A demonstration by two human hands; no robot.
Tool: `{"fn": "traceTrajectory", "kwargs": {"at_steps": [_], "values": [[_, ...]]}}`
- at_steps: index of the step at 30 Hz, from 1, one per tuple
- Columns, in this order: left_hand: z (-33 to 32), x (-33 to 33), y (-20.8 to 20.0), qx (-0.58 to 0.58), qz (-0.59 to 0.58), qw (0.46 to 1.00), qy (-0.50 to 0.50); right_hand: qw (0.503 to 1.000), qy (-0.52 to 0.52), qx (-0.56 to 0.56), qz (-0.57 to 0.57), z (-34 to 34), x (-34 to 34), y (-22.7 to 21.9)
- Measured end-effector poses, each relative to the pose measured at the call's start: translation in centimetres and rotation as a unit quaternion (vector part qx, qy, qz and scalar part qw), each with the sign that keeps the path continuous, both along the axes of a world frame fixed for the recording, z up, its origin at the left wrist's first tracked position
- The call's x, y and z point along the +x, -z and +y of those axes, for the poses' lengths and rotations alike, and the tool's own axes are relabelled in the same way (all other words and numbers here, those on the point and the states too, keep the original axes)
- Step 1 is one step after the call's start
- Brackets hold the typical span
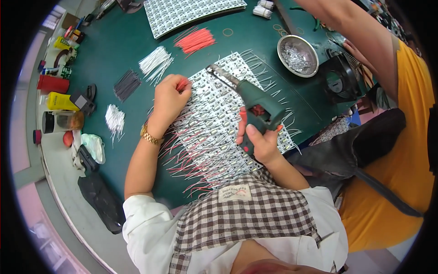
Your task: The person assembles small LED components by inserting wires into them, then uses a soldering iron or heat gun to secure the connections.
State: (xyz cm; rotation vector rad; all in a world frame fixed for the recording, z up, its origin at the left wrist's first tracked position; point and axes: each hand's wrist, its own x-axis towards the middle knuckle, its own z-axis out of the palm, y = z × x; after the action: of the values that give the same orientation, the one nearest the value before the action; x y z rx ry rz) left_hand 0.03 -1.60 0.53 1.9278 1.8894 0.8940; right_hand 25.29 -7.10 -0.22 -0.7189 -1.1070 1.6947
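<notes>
Soldering gun: green and pistol-shaped, held over the near circuit-board panel; contact between tip and panel cannot be told.
Long axis: diagonal, from the metal tip at far left to the broad rear end at near right; the tip points away from the wearer and leftward, while the grip drops toward the wearer.
Right hand: fingers wrapped around the grip.
Left hand: fingers closed together on red wires, beside the panel's left edge.
Panel: pale, slanted, fringed with red and white leads along its sides.
Worktop: dark green; it bears a red wire pile, two white wire piles, a dark wire pile, a far board panel and a metal bowl of silvery scraps.
Left border: yellow bottle and red container near a pale ledge.
Right border: another person in orange clothing, one arm extended across the worktop's edge.
</notes>
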Motion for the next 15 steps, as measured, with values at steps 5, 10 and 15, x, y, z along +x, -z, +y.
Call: {"fn": "traceTrajectory", "kwargs": {"at_steps": [5,10,15], "values": [[-0.4,-0.2,0.3,0.011,-0.006,1.0,-0.015,1.0,0.017,-0.001,0.002,-0.3,0.4,-0.5],[-0.7,1.0,-0.6,-0.004,-0.116,0.993,-0.022,0.999,-0.027,-0.005,-0.037,-0.5,1.6,-0.6],[-0.6,1.1,0.2,0.001,-0.037,0.999,0.016,0.995,-0.065,-0.008,-0.069,-1.0,2.1,-0.5]]}}
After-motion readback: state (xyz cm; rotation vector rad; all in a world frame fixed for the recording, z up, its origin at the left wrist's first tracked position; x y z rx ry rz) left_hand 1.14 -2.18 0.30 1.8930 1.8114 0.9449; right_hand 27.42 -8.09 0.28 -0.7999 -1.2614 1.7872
